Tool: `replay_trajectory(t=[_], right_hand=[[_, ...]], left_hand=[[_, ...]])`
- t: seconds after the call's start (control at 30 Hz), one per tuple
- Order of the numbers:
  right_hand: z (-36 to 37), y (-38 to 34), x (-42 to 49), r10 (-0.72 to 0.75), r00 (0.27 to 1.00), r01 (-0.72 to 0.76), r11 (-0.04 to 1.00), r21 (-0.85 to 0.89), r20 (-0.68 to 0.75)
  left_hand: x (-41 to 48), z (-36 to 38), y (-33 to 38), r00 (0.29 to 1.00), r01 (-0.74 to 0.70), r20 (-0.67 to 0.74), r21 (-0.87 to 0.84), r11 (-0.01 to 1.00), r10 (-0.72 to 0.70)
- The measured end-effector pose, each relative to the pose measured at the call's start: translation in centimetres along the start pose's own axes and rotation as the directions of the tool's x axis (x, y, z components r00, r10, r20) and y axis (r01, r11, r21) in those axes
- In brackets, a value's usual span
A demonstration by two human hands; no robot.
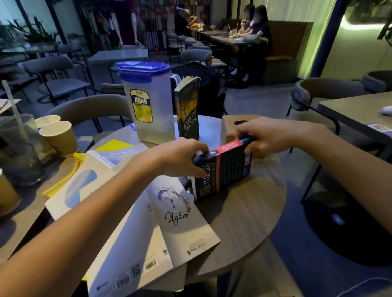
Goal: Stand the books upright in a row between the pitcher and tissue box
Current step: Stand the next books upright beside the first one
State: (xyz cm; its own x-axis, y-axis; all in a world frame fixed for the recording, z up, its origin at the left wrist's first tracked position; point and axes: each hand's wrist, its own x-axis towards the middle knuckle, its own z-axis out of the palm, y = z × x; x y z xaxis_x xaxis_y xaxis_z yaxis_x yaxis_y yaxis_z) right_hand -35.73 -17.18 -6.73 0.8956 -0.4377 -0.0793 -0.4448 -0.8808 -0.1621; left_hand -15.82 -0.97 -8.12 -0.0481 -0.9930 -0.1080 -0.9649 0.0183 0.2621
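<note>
pitcher: the clear pitcher with a blue lid stands at the far edge of the round table.
tissue box: the brown tissue box sits at the far right edge, apart from the pitcher, with a gap between them.
standing book: one standing book is upright in that gap, just beside the pitcher, its pages slightly fanned at the top.
dark book: the dark book with a red band is near the middle of the table, in front of the tissue box, long side up and tilted. its lower edge seems to rest on the wood, though shadow hides the contact.
left hand: the left hand curls over the book's near-left top corner, fingers wrapped on it.
right hand: the right hand grips the far end, fingers curled round the edge.
white book: a thin white book lies flat over the near edge on other flat books.
handling: the dark book looks thick, stiff and fairly heavy, likely with a smooth cover, so gripping both ends suits it. the thin ones will probably flop and need neighbours to lean on.
</note>
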Motion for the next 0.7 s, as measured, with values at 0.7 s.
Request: replay_trajectory(t=[0.7], right_hand=[[-1.0, -3.3, 1.2, -0.016, 0.999, -0.013, 0.822, 0.569, 0.046]], left_hand=[[1.6, -4.5, -0.7, 0.821, -0.3, -0.362, 0.382, 0.874, 0.441]])
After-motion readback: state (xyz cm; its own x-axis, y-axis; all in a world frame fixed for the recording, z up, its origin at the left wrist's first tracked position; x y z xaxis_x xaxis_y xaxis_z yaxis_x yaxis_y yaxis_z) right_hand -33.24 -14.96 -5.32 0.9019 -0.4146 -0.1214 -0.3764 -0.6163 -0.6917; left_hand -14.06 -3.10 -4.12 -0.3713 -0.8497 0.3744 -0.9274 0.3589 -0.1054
